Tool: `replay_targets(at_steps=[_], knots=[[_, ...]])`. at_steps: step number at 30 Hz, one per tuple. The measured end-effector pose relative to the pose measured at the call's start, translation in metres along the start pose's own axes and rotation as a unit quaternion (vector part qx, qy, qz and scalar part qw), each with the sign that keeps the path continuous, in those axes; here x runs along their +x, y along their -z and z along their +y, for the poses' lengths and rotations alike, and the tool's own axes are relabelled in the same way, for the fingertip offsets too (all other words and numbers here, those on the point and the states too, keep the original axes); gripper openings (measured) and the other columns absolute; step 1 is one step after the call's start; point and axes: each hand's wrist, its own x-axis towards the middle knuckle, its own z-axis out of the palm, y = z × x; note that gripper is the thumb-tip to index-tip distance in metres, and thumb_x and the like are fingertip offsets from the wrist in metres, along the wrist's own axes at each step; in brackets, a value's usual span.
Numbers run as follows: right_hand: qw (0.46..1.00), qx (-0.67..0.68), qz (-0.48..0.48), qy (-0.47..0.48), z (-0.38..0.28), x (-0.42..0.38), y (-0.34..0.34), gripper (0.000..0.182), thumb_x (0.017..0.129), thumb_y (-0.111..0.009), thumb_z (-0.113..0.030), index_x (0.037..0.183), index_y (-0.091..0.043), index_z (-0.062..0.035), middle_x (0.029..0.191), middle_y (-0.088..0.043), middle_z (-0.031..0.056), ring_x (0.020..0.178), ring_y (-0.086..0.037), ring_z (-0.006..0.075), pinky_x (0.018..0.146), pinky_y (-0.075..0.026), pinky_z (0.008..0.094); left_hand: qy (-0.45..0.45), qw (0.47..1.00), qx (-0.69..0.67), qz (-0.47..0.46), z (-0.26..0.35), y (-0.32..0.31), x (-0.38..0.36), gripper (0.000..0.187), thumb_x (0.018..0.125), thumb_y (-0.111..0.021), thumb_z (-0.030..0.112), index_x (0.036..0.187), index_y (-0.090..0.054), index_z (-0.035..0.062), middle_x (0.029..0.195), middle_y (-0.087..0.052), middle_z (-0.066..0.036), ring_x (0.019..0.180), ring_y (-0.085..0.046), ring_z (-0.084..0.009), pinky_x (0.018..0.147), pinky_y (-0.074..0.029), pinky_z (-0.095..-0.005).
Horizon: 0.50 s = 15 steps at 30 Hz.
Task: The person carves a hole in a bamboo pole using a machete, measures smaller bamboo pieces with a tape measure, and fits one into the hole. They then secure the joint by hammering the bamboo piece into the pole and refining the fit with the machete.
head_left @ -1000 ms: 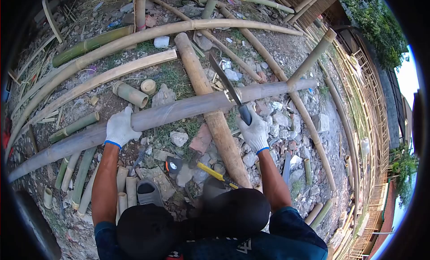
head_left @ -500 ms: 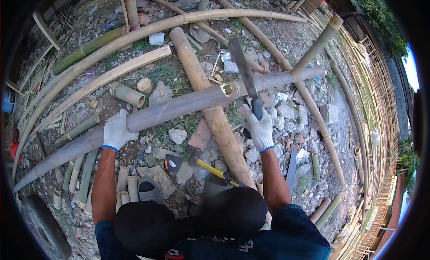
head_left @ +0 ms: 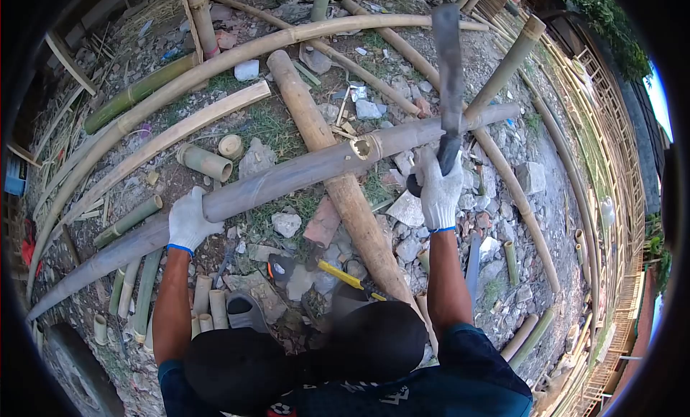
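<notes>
A long grey-brown bamboo pole slants across the view, resting over a thick wooden log. Near the middle its wall has a cut-out hole with pale edges. My left hand, in a white glove with a blue cuff, is closed round the pole left of the log. In my gloved right hand is the dark handle of a machete. Its broad blade points away from me and passes in front of the pole, right of the hole; whether it touches cannot be told.
Broken stones and brick pieces cover the ground. A yellow-handled tool and a saw blade lie close to me. Short bamboo pieces are scattered left. A bamboo post rises at the right, and a tyre lies lower left.
My right hand and the machete have moved right and slightly away from me, and the blade stands more upright in view. My left hand stays on the bamboo pole.
</notes>
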Motion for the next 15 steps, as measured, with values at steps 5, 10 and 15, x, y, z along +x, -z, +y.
replay_targets(at_steps=[5, 10, 15], knots=[[0.920, -0.386, -0.062, -0.014, 0.116, -0.046, 0.010, 0.035, 0.093, -0.071, -0.026, 0.122, -0.066, -0.0044, 0.100, -0.073, 0.0206, 0.100, -0.072, 0.0370, 0.091, -0.053, 0.0460, -0.003, 1.000, -0.003, 0.002, 0.001, 0.004, 0.000, 0.076, 0.056, -0.093, 0.039, 0.115, -0.057, 0.0068, 0.100, -0.072, -0.021, 0.098, -0.071, -0.0407, 0.090, -0.056, -0.0504], [0.981, -0.129, -0.047, -0.134, 0.042, -0.028, -0.004, 0.020, 0.097, -0.070, -0.023, 0.107, -0.065, -0.0064, 0.076, -0.062, 0.0002, 0.061, -0.057, 0.0071, 0.053, -0.046, 0.0293, -0.002, 1.000, 0.003, 0.000, -0.001, 0.003, -0.006, 0.076, 0.056, -0.094, 0.039, 0.115, -0.058, 0.0068, 0.101, -0.072, -0.020, 0.099, -0.071, -0.0401, 0.090, -0.056, -0.0502], [0.992, -0.071, 0.107, -0.005, 0.070, -0.010, -0.003, 0.018, 0.101, -0.070, -0.019, 0.105, -0.063, -0.0031, 0.087, -0.071, 0.0083, 0.070, -0.067, 0.0162, 0.065, -0.053, 0.0341, 0.004, 1.000, 0.001, -0.009, 0.000, 0.003, 0.000, 0.076, 0.057, -0.093, 0.040, 0.115, -0.058, 0.0073, 0.101, -0.072, -0.020, 0.099, -0.071, -0.0399, 0.091, -0.056, -0.0497]])
